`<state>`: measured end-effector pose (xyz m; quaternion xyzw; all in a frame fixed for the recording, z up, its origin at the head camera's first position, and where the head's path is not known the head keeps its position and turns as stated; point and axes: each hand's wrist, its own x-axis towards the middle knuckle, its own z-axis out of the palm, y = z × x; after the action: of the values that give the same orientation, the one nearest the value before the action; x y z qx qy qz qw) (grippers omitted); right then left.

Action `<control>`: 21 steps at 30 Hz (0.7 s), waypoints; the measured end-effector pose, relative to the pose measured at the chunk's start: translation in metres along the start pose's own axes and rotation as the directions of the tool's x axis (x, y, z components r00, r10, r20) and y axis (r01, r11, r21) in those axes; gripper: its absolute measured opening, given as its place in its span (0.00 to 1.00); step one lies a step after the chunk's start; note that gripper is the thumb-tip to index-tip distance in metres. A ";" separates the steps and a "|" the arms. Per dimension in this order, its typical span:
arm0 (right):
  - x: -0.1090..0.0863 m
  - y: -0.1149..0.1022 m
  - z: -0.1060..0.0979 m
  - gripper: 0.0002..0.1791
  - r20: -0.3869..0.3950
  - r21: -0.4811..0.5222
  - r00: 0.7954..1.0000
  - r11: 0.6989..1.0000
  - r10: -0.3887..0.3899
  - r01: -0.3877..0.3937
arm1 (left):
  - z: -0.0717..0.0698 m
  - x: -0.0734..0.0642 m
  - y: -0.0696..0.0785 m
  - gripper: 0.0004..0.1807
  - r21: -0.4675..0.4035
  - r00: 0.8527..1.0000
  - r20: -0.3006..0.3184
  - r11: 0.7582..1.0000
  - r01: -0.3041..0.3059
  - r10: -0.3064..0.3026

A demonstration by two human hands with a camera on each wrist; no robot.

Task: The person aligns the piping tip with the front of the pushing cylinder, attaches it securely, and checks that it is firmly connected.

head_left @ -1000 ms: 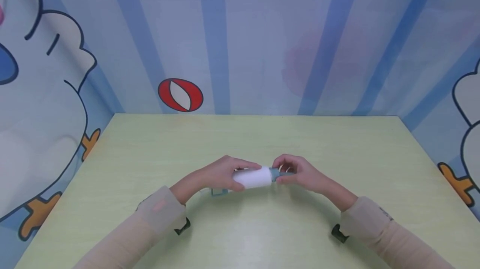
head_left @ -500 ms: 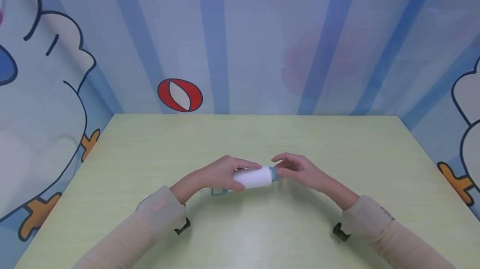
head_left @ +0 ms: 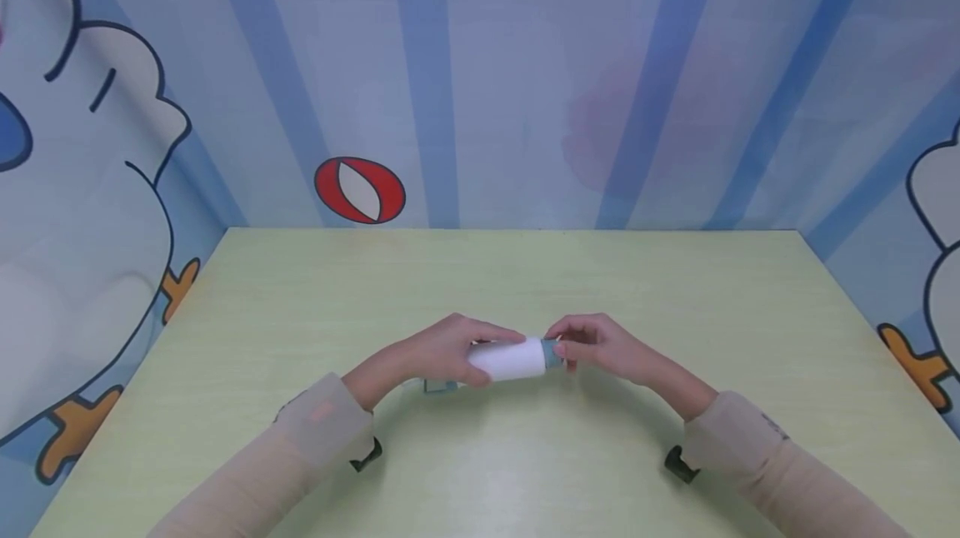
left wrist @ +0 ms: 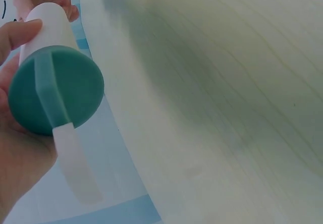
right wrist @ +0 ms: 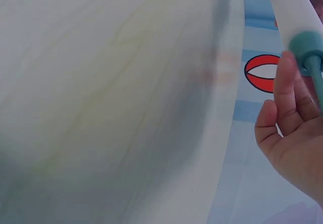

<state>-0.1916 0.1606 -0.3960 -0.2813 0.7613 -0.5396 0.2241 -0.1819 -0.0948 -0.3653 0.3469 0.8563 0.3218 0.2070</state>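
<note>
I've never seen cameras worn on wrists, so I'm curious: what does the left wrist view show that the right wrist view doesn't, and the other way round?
Only the left wrist view: the flat face of the wide green end, with its raised bar and pale strip.

Only the right wrist view: the thin green rod and the red-and-white oval.

Both: the white cylinder, parts of the left hand and right hand, and the table.

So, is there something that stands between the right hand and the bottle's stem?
Nothing visible does: the right hand is at the stem itself. The left hand grips the bottle farther back, on its white body.
</note>
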 end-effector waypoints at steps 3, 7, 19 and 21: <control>0.001 -0.001 0.000 0.18 -0.016 -0.038 1.000 0.999 0.012 -0.013 | 0.000 0.000 0.000 0.30 0.009 1.000 0.002 1.000 0.000 0.000; 0.000 -0.001 0.000 0.21 -0.058 -0.057 0.998 0.998 -0.001 -0.002 | -0.001 -0.001 -0.002 0.30 0.012 1.000 -0.004 1.000 0.005 -0.005; 0.001 -0.002 0.003 0.13 0.021 0.020 1.000 1.000 -0.008 0.008 | 0.001 -0.001 -0.002 0.30 -0.006 1.000 0.004 1.000 0.011 -0.011; 0.001 -0.002 0.003 0.13 0.032 0.015 0.999 1.000 0.006 -0.006 | 0.002 -0.001 -0.003 0.30 -0.002 1.000 0.006 1.000 0.010 -0.010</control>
<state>-0.1901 0.1575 -0.3946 -0.2860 0.7543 -0.5400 0.2399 -0.1817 -0.0962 -0.3682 0.3435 0.8571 0.3205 0.2113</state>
